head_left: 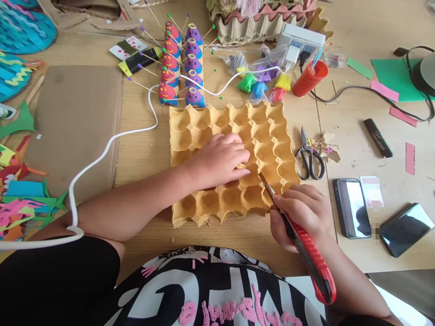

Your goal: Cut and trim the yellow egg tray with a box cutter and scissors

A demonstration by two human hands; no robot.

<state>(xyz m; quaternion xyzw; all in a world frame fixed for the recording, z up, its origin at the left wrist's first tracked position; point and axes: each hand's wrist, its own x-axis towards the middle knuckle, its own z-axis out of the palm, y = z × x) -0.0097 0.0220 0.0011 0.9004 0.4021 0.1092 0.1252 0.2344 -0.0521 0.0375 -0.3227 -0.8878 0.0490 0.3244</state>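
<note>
A yellow cardboard egg tray [217, 120] lies flat on the table before me, its cups facing up. My left hand [220, 158] rests across the middle of it, fingers curled down over the ridges and holding the tray. In my right hand [302, 215] is a red and black utility knife [317, 267], gripped with the blade out. The blade points up and left, its tip at the tray's cups on the right side. Whether the blade has cut into the cardboard there, I cannot tell.
Black-handled pruning shears [310, 158] lie right of the tray, with two phones [353, 208] farther right. Behind stand painted egg-carton figures [193, 68], bagged coloured clay [258, 88], a red cup [310, 78] and a power strip [302, 38]. A white cable [112, 140] crosses the left side.
</note>
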